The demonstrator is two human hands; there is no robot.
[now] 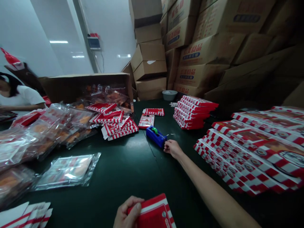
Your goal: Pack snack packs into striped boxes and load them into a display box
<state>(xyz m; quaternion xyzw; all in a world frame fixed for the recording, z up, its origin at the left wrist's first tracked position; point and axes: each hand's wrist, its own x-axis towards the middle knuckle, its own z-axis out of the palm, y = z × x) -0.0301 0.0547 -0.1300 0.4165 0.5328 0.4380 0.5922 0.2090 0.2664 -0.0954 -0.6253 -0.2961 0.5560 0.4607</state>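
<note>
My left hand (129, 212) grips a red box with white and red striped edges (154, 212) at the bottom middle, its thumb on top. Farther forward, my right hand (173, 148) has its fingers pinched together at the cutting end of a blue tape dispenser (155, 136). A green roll core (155, 130) shows in the dispenser. The clear tape between my fingertips is hard to make out. Just behind the dispenser lie a flat printed carton (146, 121) and a small red and white box (154, 111).
Stacked red and white boxes (193, 112) and larger piles (242, 158) stand right. Plastic-wrapped food packs (54, 126), a bagged pack (67, 171) and loose cartons (116, 118) lie left. Brown cartons (201, 50) rise behind a grey bowl (169, 94). Another person (21, 96) sits far left.
</note>
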